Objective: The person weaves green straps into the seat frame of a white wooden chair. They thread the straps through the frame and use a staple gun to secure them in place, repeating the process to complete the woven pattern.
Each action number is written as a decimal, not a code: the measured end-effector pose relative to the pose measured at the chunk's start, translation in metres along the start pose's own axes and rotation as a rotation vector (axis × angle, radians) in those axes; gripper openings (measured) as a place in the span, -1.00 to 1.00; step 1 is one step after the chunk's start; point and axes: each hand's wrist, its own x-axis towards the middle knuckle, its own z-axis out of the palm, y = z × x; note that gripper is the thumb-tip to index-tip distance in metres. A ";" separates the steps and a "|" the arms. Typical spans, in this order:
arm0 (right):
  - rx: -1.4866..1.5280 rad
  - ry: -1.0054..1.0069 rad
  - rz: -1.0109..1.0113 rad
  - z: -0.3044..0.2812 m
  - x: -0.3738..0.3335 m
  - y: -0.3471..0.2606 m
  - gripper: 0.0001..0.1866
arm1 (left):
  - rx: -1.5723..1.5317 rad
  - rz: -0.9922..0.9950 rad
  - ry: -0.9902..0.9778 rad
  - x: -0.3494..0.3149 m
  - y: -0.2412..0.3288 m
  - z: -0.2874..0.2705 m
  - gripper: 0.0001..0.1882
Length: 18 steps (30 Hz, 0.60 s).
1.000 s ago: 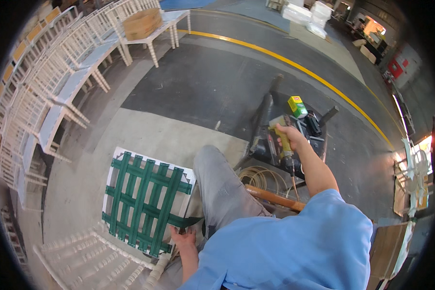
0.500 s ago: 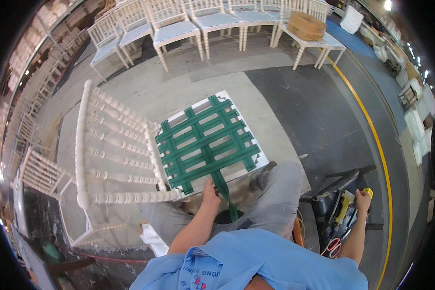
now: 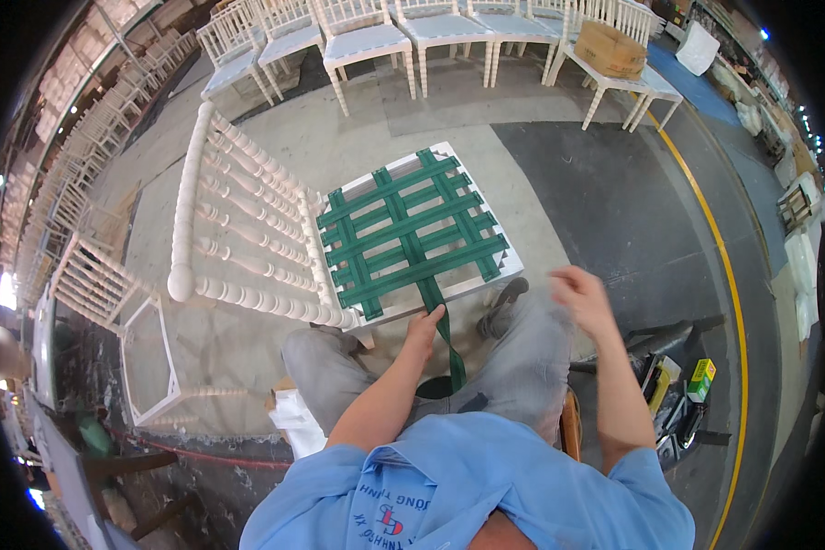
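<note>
A white wooden chair [image 3: 186,220] with a turned-spindle back stands before me. Green webbing straps [image 3: 423,269] cross over and under each other on its open seat frame. At the seat's near edge my left hand [image 3: 422,332] is closed on the loose end of a middle webbing strap [image 3: 451,356], which hangs between my knees. My right hand [image 3: 585,301] is raised above my right knee, a little blurred, its fingers curled and pinched together. Whatever sits in that pinch, if anything, is too small to make out.
At my right a dark stand holds tools and a yellow-green box [image 3: 700,380]. White chairs [image 3: 367,44] line the far side, one bearing a brown carton [image 3: 610,50]. Another white chair [image 3: 151,367] lies tipped at left. A yellow line [image 3: 720,247] crosses the floor.
My right hand has left the yellow-green box and swung up and left toward the seat. The left hand stays on the webbing strap. The whole view has shifted slightly.
</note>
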 end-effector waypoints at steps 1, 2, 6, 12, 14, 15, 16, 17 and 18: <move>0.030 -0.134 0.012 0.032 0.011 -0.009 -0.73 | 0.054 0.014 0.036 -0.004 -0.001 -0.008 -0.57; 0.056 -0.262 0.035 0.049 0.023 -0.004 -0.69 | 0.079 -0.012 -0.012 -0.005 -0.002 -0.002 -0.59; -0.317 -0.667 0.259 0.113 0.070 0.025 -0.51 | 0.247 -0.196 -0.247 -0.014 -0.022 0.007 -0.68; -0.109 -0.825 0.541 0.187 0.095 0.080 -0.44 | 0.521 -0.495 -0.343 -0.025 -0.050 0.003 -0.66; -0.200 -0.892 0.498 0.206 0.102 0.088 -0.41 | 0.518 -0.530 -0.271 -0.015 -0.051 -0.007 -0.66; -0.327 -0.919 0.459 0.215 0.105 0.090 -0.40 | 0.482 -0.561 -0.213 -0.009 -0.050 -0.013 -0.66; -0.454 -0.951 0.412 0.225 0.106 0.093 -0.39 | 0.443 -0.591 -0.148 -0.005 -0.050 -0.021 -0.66; -0.545 -0.999 0.268 0.243 0.106 0.093 -0.39 | 0.641 -0.464 -0.134 -0.005 -0.050 -0.033 -0.64; -0.658 -0.974 0.163 0.236 0.110 0.117 -0.39 | 0.851 -0.307 -0.201 -0.003 -0.041 -0.020 -0.63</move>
